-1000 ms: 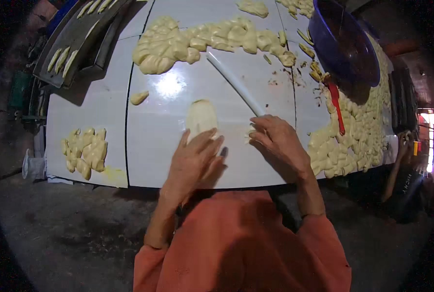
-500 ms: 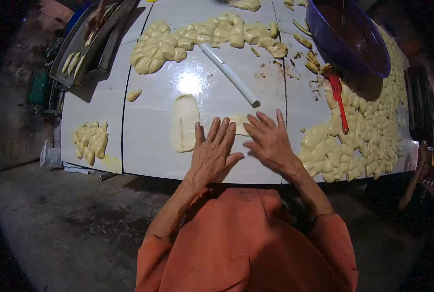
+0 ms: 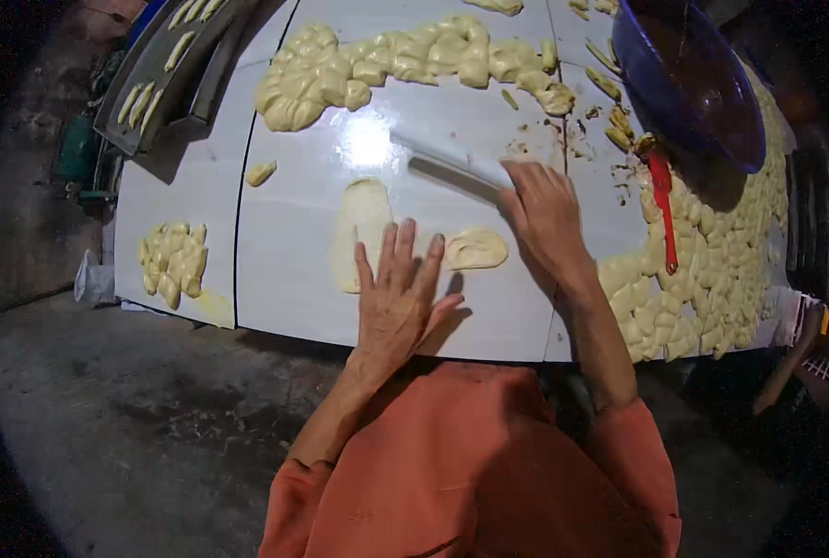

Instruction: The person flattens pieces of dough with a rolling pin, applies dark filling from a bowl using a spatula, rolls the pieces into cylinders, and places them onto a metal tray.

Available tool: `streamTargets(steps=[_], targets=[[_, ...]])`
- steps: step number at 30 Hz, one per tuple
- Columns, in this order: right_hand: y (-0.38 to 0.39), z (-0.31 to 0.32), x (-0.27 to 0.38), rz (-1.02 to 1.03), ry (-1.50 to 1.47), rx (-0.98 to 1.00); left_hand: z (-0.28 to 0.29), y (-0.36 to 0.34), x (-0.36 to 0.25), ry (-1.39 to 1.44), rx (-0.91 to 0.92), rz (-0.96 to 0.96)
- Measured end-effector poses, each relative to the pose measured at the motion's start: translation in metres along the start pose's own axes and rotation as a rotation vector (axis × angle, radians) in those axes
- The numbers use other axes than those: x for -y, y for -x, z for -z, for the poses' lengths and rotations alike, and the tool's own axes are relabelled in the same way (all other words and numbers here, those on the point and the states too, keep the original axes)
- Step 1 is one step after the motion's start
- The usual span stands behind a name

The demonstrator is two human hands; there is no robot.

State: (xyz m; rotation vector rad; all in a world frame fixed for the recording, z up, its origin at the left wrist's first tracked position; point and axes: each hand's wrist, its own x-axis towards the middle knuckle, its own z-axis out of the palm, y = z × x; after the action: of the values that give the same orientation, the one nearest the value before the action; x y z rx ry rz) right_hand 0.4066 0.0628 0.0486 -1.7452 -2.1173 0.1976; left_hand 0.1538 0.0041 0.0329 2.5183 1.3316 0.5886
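Note:
My right hand grips the near end of a white pipe-like rolling pin, which is tilted off the table, its shadow beneath. My left hand has its fingers spread, palm down, between two pieces of pale dough. Beside its fingertips lies a long flattened dough strip, partly covered by them. To the right of the fingers is a smaller dough oval, with a folded-looking ridge on its surface.
Dough lumps line the far side; a small cluster sits left. Many dough pieces cover the right, under a red spatula and purple basin of brown filling. Metal trays stand far left. Another person's arm shows at right.
My right hand has left the small dough piece, moved up and right, and taken hold of the rolling pin, lifting it. The small dough is now uncovered. The other person's hand over the trays is gone.

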Motion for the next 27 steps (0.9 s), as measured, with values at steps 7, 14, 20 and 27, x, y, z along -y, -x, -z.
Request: streamTargets(steps=[7, 14, 20, 27], targets=[[0.079, -0.028, 0.014, -0.103, 0.12, 0.194, -0.024, -0.018, 0.013, -0.076, 0.147, 0.142], [-0.008, -0.062, -0.005, -0.278, 0.356, -0.02, -0.041, -0.103, 0.042, -0.167, 0.071, 0.185], [-0.061, -0.034, -0.021, -0.012, -0.021, -0.062, -0.053, -0.157, 0.078, -0.272, 0.06, 0.162], [0.001, -0.009, -0.02, 0.104, -0.171, 0.228, -0.026, -0.128, 0.063, 0.079, 0.096, 0.087]])
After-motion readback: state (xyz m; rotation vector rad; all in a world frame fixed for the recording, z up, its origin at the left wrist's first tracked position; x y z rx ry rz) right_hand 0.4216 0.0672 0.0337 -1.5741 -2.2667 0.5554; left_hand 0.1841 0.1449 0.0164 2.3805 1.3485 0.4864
